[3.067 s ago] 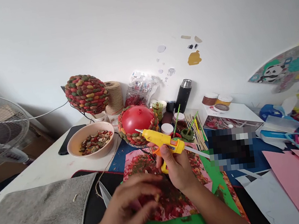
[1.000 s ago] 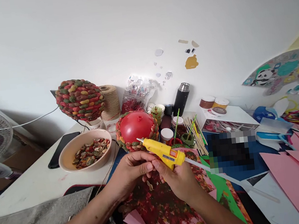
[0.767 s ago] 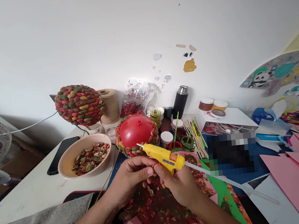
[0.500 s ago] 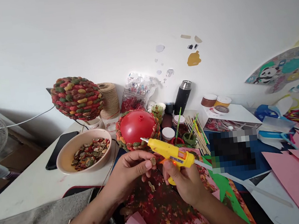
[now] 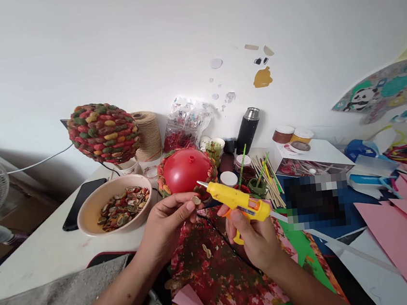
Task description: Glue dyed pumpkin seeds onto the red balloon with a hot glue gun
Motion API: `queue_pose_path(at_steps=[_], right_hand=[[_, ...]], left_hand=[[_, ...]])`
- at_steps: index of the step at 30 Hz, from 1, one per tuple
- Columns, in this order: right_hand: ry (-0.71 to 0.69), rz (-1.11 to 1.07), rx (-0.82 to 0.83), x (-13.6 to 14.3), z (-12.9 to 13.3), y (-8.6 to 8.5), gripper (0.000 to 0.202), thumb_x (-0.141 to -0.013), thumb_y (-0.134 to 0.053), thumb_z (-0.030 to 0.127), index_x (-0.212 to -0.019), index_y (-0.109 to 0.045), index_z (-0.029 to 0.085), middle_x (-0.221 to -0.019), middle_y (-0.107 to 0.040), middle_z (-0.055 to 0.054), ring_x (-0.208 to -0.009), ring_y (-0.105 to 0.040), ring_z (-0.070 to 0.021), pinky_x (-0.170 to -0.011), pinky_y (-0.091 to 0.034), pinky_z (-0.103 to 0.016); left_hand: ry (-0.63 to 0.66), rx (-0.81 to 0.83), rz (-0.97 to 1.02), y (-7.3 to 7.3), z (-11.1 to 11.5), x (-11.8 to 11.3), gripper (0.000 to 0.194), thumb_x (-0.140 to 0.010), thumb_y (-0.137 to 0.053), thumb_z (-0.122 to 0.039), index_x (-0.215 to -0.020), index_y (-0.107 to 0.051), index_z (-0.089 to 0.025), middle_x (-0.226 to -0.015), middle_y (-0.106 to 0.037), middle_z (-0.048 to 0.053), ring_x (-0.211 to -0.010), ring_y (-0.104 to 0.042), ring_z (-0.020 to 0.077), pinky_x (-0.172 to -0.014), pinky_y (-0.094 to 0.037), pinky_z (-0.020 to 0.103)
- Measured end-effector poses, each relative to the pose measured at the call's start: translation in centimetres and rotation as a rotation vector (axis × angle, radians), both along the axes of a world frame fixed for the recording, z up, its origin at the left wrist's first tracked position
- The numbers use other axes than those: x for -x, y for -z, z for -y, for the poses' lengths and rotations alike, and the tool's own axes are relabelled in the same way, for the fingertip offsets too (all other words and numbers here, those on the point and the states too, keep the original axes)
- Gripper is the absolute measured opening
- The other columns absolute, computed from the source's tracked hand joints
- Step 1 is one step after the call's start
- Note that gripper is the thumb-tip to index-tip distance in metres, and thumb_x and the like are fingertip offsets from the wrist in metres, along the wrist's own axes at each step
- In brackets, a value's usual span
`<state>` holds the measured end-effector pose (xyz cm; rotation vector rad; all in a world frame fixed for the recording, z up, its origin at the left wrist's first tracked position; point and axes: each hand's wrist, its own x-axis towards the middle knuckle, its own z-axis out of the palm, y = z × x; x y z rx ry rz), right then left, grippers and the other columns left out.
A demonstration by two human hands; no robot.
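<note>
Between thumb and fingers, my left hand [image 5: 170, 219] pinches a small peanut shell piece [image 5: 196, 200]. My right hand [image 5: 254, 234] is wrapped round a yellow glue gun [image 5: 230, 197], whose metal tip points up and left, just above the shell piece. Behind both hands sits a red balloon [image 5: 183, 170] ringed with coloured shells. Another peanut shell [image 5: 207, 250] lies on the paint-stained sheet [image 5: 224, 281] below. To the left, a bowl [image 5: 87, 222] holds many painted shells.
A shell-covered ball [image 5: 103, 134] stands at the back left, beside a twine roll [image 5: 148, 135]. Paint jars [image 5: 228, 179], sticks [image 5: 273, 184] and a black flask [image 5: 248, 131] are behind the glue gun. Its black cord crosses the sheet. Pink paper [image 5: 391, 244] lies right.
My left hand has moved slightly up and left with the shell piece. The glue gun in my right hand has shifted a little right, and its tip is now farther right and higher.
</note>
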<state>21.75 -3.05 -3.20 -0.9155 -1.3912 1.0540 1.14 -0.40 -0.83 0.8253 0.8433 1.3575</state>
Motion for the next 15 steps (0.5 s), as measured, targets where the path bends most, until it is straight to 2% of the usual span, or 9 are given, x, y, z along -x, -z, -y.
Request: queue_pose_path(at_steps=[4, 7, 11, 15], right_hand=[[0.005, 0.047, -0.005, -0.03, -0.02, 0.41, 0.056, -0.110, -0.064, 0.071, -0.099, -0.081, 0.019, -0.057, -0.059, 0.003, -0.049, -0.057, -0.0149, -0.052, -0.048, -0.028], [-0.017, 0.058, -0.008, 0.14, 0.08, 0.44, 0.058, -0.110, -0.064, 0.073, -0.101, -0.082, 0.018, -0.058, -0.060, 0.003, -0.049, -0.057, -0.0147, -0.051, -0.047, -0.027], [-0.015, 0.064, -0.015, 0.27, 0.05, 0.33, 0.059, -0.109, -0.063, 0.074, -0.096, -0.079, 0.019, -0.059, -0.060, 0.002, -0.050, -0.059, -0.0154, -0.052, -0.048, -0.028], [-0.003, 0.084, -0.023, 0.16, -0.07, 0.40, 0.058, -0.110, -0.063, 0.073, -0.090, -0.076, 0.020, -0.058, -0.059, 0.003, -0.050, -0.058, -0.0156, -0.052, -0.048, -0.028]], left_hand=[[-0.067, -0.067, -0.022, 0.18, 0.02, 0.55, 0.035, -0.063, -0.111, -0.044, -0.085, -0.094, -0.023, -0.079, -0.085, 0.008, -0.056, -0.060, 0.0088, -0.054, -0.050, 0.020], [-0.115, -0.106, -0.041, 0.15, -0.23, 0.83, 0.035, -0.063, -0.111, -0.044, -0.086, -0.095, -0.023, -0.076, -0.083, 0.007, -0.057, -0.061, 0.0104, -0.055, -0.051, 0.021], [-0.125, -0.144, -0.056, 0.11, -0.71, 0.82, 0.035, -0.065, -0.110, -0.045, -0.086, -0.095, -0.022, -0.068, -0.078, 0.005, -0.058, -0.059, 0.0102, -0.056, -0.050, 0.020], [-0.145, -0.159, -0.026, -0.16, -0.76, 0.72, 0.033, -0.064, -0.111, -0.043, -0.086, -0.094, -0.024, -0.074, -0.082, 0.005, -0.057, -0.059, 0.0089, -0.052, -0.048, 0.019]])
